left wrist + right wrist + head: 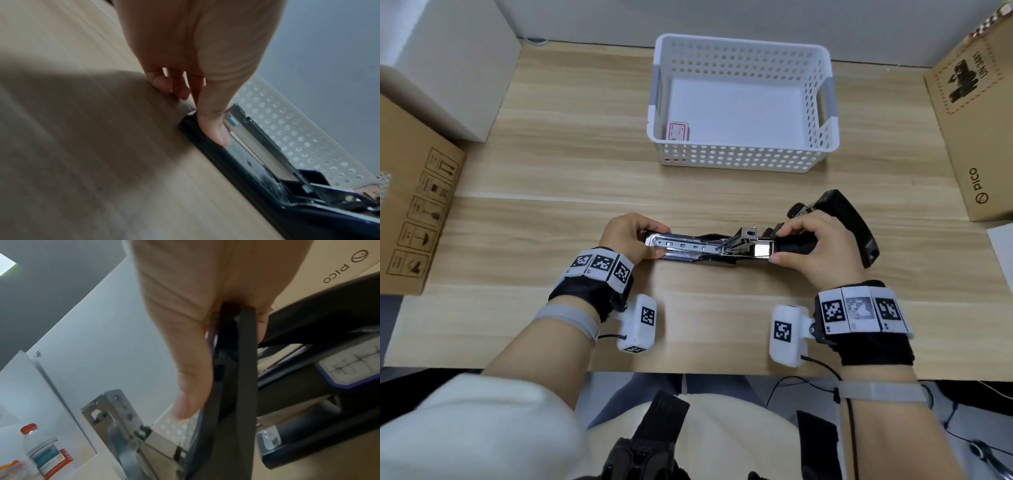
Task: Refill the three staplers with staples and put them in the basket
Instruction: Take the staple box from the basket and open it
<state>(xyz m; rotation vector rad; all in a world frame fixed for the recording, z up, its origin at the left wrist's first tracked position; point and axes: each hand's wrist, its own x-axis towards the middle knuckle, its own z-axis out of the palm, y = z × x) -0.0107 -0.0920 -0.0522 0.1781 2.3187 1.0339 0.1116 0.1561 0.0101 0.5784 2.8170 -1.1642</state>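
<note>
A black stapler [709, 248] lies opened out on the wooden table, its chrome staple channel [681, 245] exposed. My left hand [659, 241] pinches the channel's left end, thumb on the near side; in the left wrist view the thumb [216, 129] presses against the stapler [267, 170]. My right hand [779, 246] grips the black rear part, thumb and fingers curled round it, as the right wrist view shows on the black cover [246, 369]. Behind that hand lies another black stapler [849, 226]. The white perforated basket [743, 157] stands further back, with a small staple box [678, 132] inside.
Cardboard boxes flank the table at left [417, 222] and right [976, 137]. A white box [448, 68] stands at the back left. In the right wrist view more black stapler bodies [308, 443] lie at right, and a plastic bottle [45, 451] stands far left.
</note>
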